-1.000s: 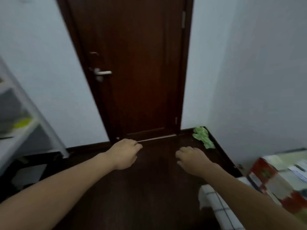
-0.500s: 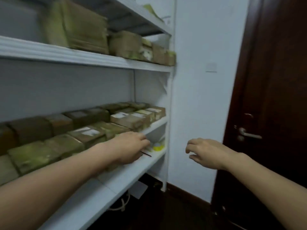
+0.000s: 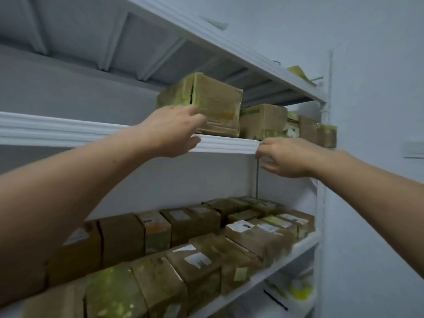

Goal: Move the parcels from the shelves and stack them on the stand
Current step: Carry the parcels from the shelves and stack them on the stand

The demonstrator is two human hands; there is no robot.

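The left hand (image 3: pixel 174 129) is up at the upper shelf (image 3: pixel 68 131), fingers stretched out with the thumb spread below them, clasping nothing that shows. Its fingertips overlap the near lower corner of a large parcel (image 3: pixel 218 106), but blur hides whether they touch it. That parcel sits on the shelf just beyond and above this hand, its lower left part covered by the knuckles. The right hand (image 3: pixel 289 157) hangs in front of the same shelf's edge, fingers loosely curled and holding nothing. Just above and beyond its fingertips stands a second parcel (image 3: pixel 261 120), beside the large one. Above its wrist, smaller parcels (image 3: pixel 325 134) smear together, so their number is unclear. Well below both hands, rows of parcels (image 3: pixel 195 260) fill the lower shelf (image 3: pixel 270 271); the left forearm covers the leftmost ones, and the labels are too smeared to read. Under the right forearm a yellow object (image 3: pixel 300 290) is too blurred to identify
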